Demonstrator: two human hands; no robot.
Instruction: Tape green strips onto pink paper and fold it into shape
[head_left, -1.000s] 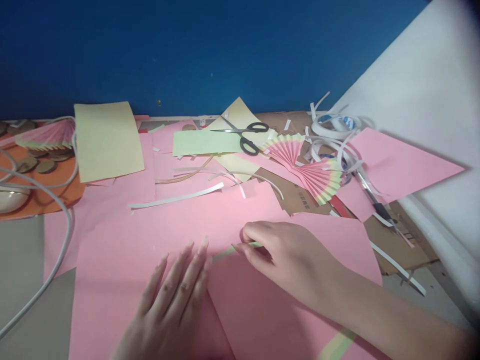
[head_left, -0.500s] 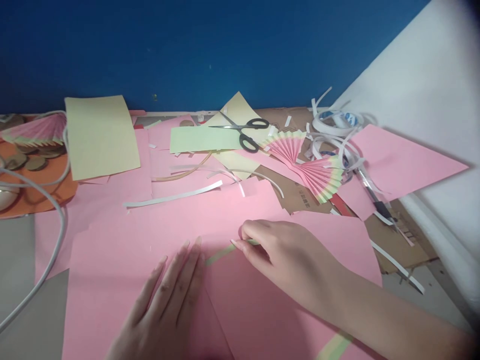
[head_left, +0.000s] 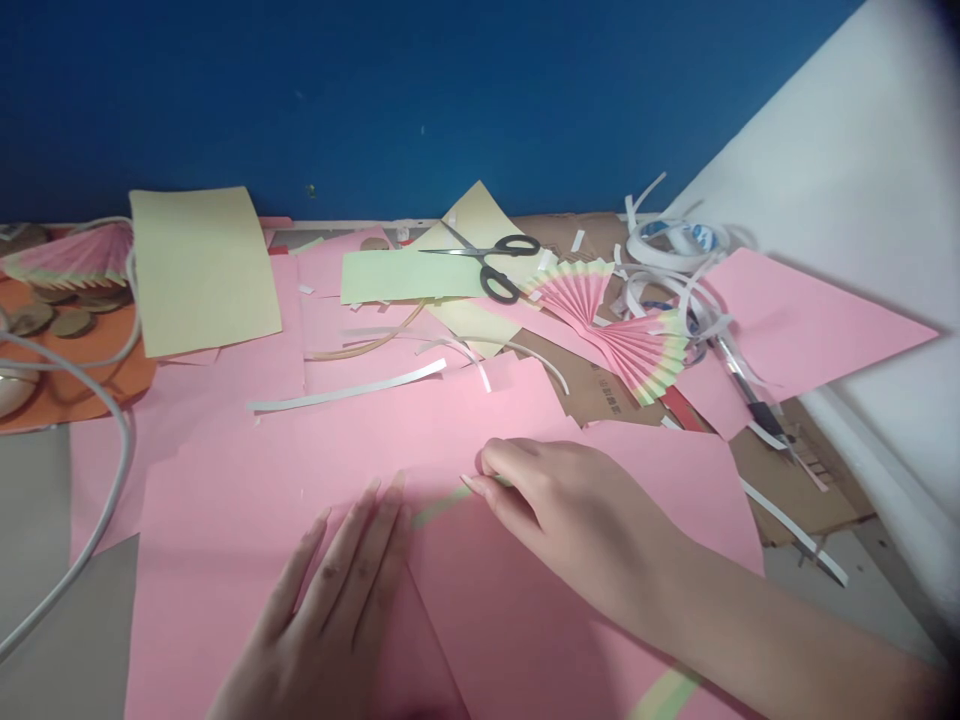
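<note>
A darker pink sheet of paper (head_left: 517, 610) with a green and yellow curved edge lies over larger pink sheets (head_left: 217, 540). My left hand (head_left: 322, 610) rests flat on the pink paper, fingers stretched out, its fingertips beside the near end of the green edge (head_left: 439, 508). My right hand (head_left: 570, 500) is closed, thumb and forefinger pinched together at that green edge. The fingers hide the exact spot of the grip. A second stretch of green and yellow edge (head_left: 667, 692) shows under my right forearm.
Behind the pink sheets lie black-handled scissors (head_left: 502, 268), a pleated pink fan (head_left: 600, 325), a pale green strip (head_left: 405, 277) and a yellow sheet (head_left: 206, 270). Tape rolls (head_left: 675, 240) and a pen (head_left: 742, 385) are at right. A white cable (head_left: 124, 470) curves along the left.
Almost nothing differs. Both hands keep their places on the pink paper, and the right thumb and forefinger stay pinched at the green edge.
</note>
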